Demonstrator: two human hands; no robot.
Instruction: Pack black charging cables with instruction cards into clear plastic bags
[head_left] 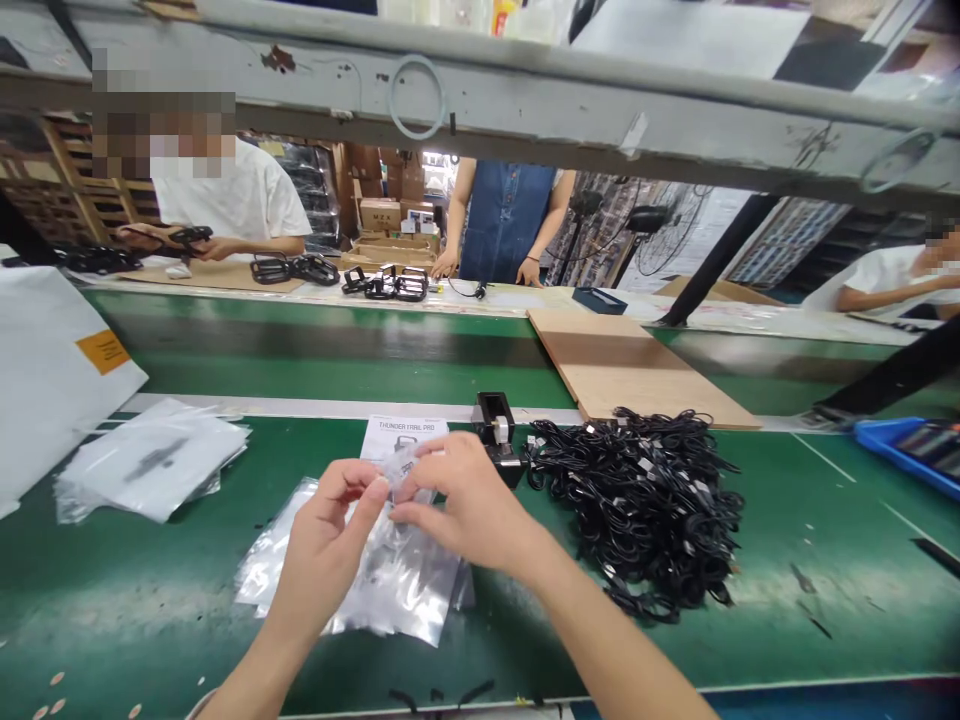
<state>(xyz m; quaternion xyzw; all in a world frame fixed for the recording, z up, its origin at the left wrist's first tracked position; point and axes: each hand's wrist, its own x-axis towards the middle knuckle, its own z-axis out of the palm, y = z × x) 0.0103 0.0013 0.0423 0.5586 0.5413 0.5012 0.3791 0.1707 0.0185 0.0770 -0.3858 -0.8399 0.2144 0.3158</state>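
Note:
My left hand [330, 530] and my right hand [465, 500] meet over the green table, both pinching the top edge of a small clear plastic bag [401, 475]. Something dark shows inside the bag, but I cannot make it out. Under my hands lies a stack of empty clear bags [405, 590]. A white leaflet [401, 432] lies just beyond my fingers. A black tape dispenser [496, 432] stands right behind my right hand. A big heap of coiled black cables [645, 500] sits to the right of it.
A pile of filled bags [150, 460] lies at the left, beside a large white sheet [45, 370]. A wooden board [630, 370] spans the green conveyor [337, 350]. A blue tray [911, 450] sits at far right. Three people work across the belt, with black parts [382, 283] before them.

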